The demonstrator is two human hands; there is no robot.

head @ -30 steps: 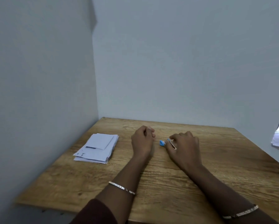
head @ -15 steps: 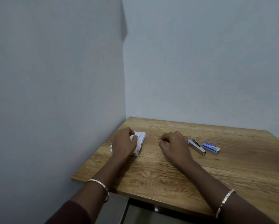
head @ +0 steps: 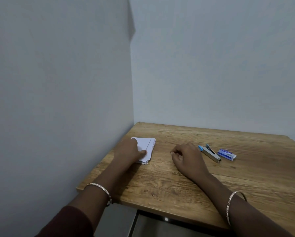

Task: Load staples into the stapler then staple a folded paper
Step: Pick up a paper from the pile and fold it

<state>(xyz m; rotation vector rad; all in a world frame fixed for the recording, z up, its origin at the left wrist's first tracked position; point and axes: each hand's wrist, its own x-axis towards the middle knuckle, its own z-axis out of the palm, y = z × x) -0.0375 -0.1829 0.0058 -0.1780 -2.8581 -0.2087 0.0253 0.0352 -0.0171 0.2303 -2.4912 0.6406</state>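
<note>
- The left hand lies flat on the paper stack at centre-left, fingers spread and pressing, gripping nothing, likely to pick off a sheet.
- The right hand rests loosely curled and empty on the desk.
- Right of it lie the stapler and staple box, apart.
- Compared with half a second ago, little differs: the left hand has settled further over the stack.

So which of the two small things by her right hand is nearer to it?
The stapler, silver with a blue tip, lies closest to the right hand. The blue and white staple box sits beyond it, farther right.
</note>
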